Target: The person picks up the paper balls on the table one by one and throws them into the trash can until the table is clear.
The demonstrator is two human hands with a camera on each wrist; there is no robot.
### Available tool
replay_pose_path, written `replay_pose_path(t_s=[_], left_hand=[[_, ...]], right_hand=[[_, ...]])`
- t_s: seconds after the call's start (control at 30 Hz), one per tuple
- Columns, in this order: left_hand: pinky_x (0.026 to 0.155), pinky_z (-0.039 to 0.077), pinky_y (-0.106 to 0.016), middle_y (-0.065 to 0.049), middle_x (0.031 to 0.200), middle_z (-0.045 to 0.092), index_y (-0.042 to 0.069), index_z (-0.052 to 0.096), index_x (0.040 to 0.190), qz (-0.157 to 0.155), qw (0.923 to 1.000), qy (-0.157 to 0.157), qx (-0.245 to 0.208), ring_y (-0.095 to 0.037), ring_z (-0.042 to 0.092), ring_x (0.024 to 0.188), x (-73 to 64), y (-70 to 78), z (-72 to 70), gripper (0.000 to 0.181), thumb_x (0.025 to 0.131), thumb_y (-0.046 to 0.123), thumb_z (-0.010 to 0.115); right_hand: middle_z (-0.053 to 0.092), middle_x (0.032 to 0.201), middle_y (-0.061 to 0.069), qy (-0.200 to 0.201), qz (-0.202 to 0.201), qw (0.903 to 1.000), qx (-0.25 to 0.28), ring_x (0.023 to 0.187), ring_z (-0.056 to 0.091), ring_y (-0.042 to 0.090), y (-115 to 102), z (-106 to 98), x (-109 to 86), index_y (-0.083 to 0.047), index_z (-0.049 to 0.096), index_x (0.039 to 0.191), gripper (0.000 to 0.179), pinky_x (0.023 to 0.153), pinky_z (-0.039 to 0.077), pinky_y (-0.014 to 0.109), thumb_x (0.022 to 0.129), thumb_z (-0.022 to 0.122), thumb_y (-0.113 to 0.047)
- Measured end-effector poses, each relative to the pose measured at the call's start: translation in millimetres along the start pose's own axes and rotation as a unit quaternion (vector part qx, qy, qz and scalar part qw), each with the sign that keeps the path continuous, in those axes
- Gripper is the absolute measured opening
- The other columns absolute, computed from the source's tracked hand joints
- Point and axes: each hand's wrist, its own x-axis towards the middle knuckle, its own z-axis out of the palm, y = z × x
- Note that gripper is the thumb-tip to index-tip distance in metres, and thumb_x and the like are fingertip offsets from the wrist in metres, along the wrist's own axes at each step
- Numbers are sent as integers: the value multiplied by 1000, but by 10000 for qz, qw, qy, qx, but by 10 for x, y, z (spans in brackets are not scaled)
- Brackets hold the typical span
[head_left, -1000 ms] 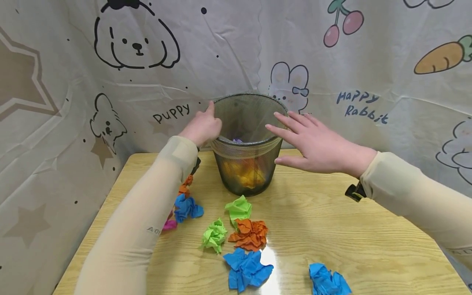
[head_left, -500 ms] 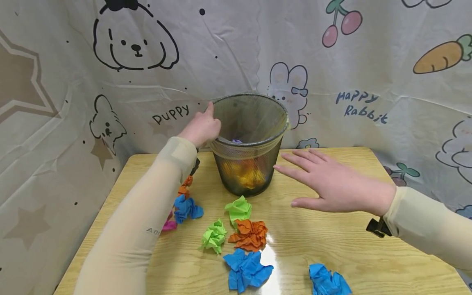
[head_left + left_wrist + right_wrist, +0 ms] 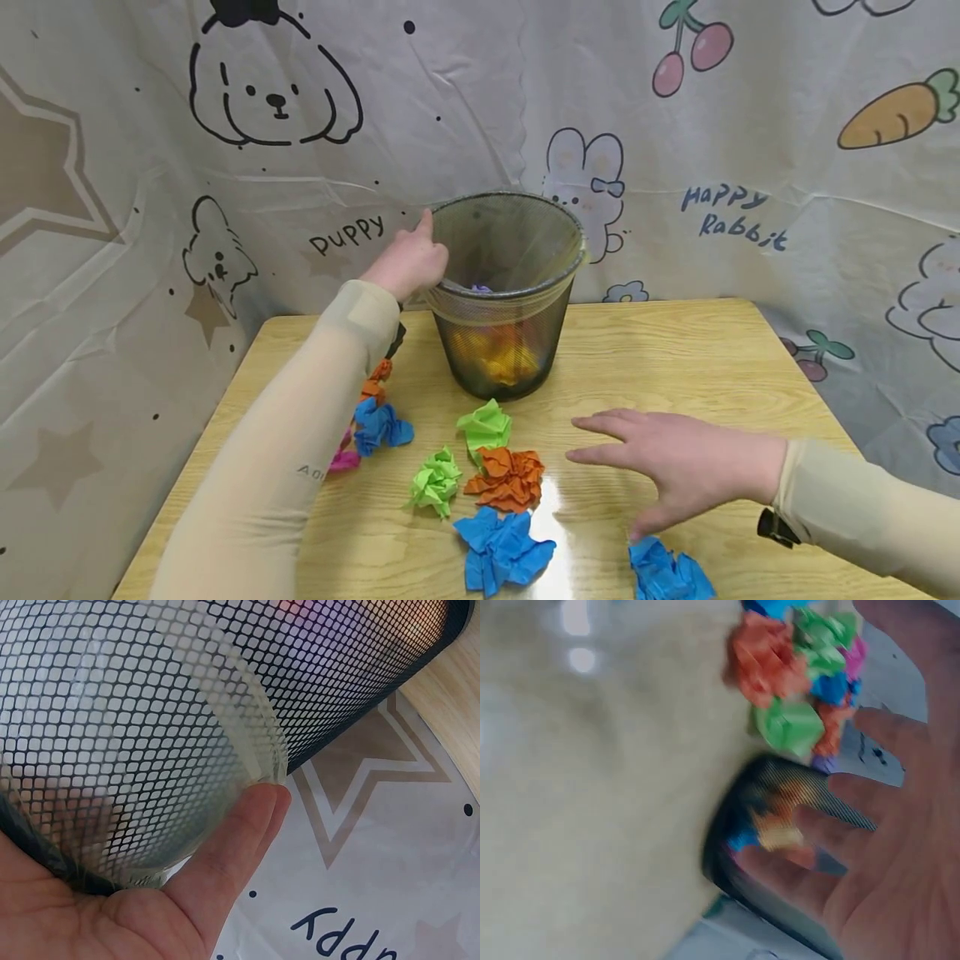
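My left hand (image 3: 411, 260) grips the left rim of a black mesh wastebasket (image 3: 504, 287) at the back of the table. In the left wrist view, one finger (image 3: 229, 847) lies along the outside of the mesh, and others show blurred through it. A clear liner is folded over the rim. Crumpled orange, yellow and purple paper shows inside. My right hand (image 3: 682, 467) hovers over the front right of the table with spread fingers, holding nothing. Its thumb overlaps a crumpled blue paper ball (image 3: 667, 571) in the head view.
A second blue ball (image 3: 501, 550), an orange ball (image 3: 508, 479) and two green balls (image 3: 435, 482) lie in front of the wastebasket. More blue, orange and pink crumpled paper (image 3: 381, 425) lies beside my left forearm. A printed curtain (image 3: 465, 92) hangs behind the table (image 3: 637, 367).
My right hand has moved from beside the wastebasket rim down and toward the front of the table, over the blue paper ball. My left hand stays on the rim.
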Motion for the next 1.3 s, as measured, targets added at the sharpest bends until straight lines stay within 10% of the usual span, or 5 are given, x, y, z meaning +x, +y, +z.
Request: replay_pose_path(t_s=[0.17, 0.3, 0.6, 0.93, 1.3], left_hand=[[96, 43, -52, -30, 166, 4, 17, -20, 161, 162, 9997, -43, 171, -40, 42, 127, -25, 19, -18, 72, 104, 27, 23], [100, 41, -52, -29, 167, 3, 18, -22, 160, 167, 9996, -110, 206, -41, 34, 137, -25, 36, -37, 72, 105, 28, 22], [96, 42, -50, -29, 167, 1, 17, -20, 161, 99, 9998, -148, 85, -40, 46, 123, -23, 53, -63, 72, 104, 27, 22], [70, 47, -46, -30, 166, 4, 20, -21, 161, 14, 9999, -107, 6, -27, 46, 69, -26, 29, -37, 72, 104, 27, 22], [78, 46, -48, -30, 166, 4, 19, -20, 162, 33, 9999, -95, 51, -34, 51, 87, -20, 8, -31, 72, 104, 28, 23]], right_hand=[[26, 166, 2, -540, -76, 9970, 543, 143, 40, 29, -32, 251, -62, -44, 32, 159, 94, 98, 50, 51, 79, 72, -73], [28, 166, 5, -826, -285, 9949, 503, 142, 41, 31, -62, 417, -107, -43, 33, 159, 93, 94, 53, 46, 80, 75, -69], [29, 164, 6, -938, -509, 9924, 611, 139, 43, 32, -67, 679, -195, -47, 42, 153, 76, 90, 55, 39, 85, 70, -67], [38, 155, 4, -774, -777, 9917, 667, 129, 48, 23, -69, 833, -204, -46, 55, 140, 61, 80, 54, 26, 85, 83, -45], [45, 145, -1, -668, -602, 9953, 368, 114, 48, 14, -53, 846, -162, -44, 59, 134, 81, 72, 49, 20, 70, 90, -6]])
